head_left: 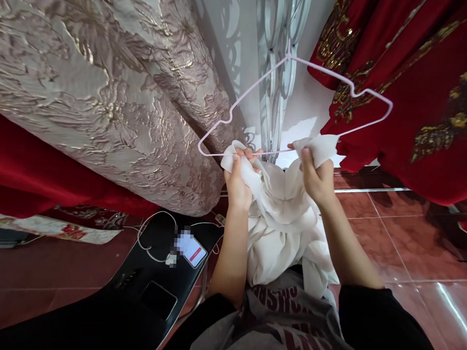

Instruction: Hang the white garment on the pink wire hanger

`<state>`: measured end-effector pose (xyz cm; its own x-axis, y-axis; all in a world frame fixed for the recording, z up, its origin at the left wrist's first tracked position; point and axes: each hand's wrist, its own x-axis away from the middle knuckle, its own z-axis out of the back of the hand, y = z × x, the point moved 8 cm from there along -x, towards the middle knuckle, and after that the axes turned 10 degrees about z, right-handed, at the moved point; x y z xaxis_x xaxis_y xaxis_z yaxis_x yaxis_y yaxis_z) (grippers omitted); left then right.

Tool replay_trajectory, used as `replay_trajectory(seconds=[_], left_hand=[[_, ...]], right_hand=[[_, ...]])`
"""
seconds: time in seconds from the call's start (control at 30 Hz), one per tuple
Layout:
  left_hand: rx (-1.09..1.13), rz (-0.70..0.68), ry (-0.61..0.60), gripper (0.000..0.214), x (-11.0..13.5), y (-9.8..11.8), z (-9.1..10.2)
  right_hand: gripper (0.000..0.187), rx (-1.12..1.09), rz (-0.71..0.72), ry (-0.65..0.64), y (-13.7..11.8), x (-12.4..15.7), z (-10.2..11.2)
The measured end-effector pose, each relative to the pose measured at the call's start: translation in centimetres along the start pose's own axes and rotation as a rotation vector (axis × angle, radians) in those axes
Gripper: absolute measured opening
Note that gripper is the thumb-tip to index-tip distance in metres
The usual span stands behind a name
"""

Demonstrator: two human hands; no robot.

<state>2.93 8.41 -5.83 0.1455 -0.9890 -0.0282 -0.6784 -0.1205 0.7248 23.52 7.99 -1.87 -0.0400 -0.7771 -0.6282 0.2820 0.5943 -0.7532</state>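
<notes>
A thin pale pink clothes hanger [256, 85] hangs in front of me, its hook up by the grey metal scrollwork. White cloth [286, 218] drapes from its lower bar down onto my lap. On the left side of the bar, my left hand [239, 180] pinches a fold of the cloth, thumb on top. My right hand [318, 176] grips another fold at the bar's right part, thumb pressed on the cloth. Both hands are closed. Some fingers are hidden behind the fabric.
Pink-gold brocade fabric [106, 87] hangs at left, red embroidered fabric [406, 126] at right. A black seat [123, 299] at lower left bears a lit phone [191, 249], a dark phone [159, 300] and a white cable [140, 238]. Red tiles [393, 244] cover the floor.
</notes>
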Motion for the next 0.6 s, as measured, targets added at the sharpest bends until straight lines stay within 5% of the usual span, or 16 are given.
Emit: replay_trajectory(seconds=[0.2, 0.4, 0.6], left_hand=[[-0.118, 0.047, 0.074, 0.036, 0.4, 1.0, 1.9], [-0.283, 0.076, 0.174, 0.03, 0.5, 5.9, 6.1], [-0.289, -0.011, 0.032, 0.017, -1.3, 11.8, 4.4]], right_hand=[[0.053, 0.103, 0.006, 0.079, 0.8, -0.8, -0.3], [0.05, 0.154, 0.054, 0.12, 1.4, -0.4, 0.5], [0.048, 0.15, 0.039, 0.126, 1.6, -0.4, 0.5]])
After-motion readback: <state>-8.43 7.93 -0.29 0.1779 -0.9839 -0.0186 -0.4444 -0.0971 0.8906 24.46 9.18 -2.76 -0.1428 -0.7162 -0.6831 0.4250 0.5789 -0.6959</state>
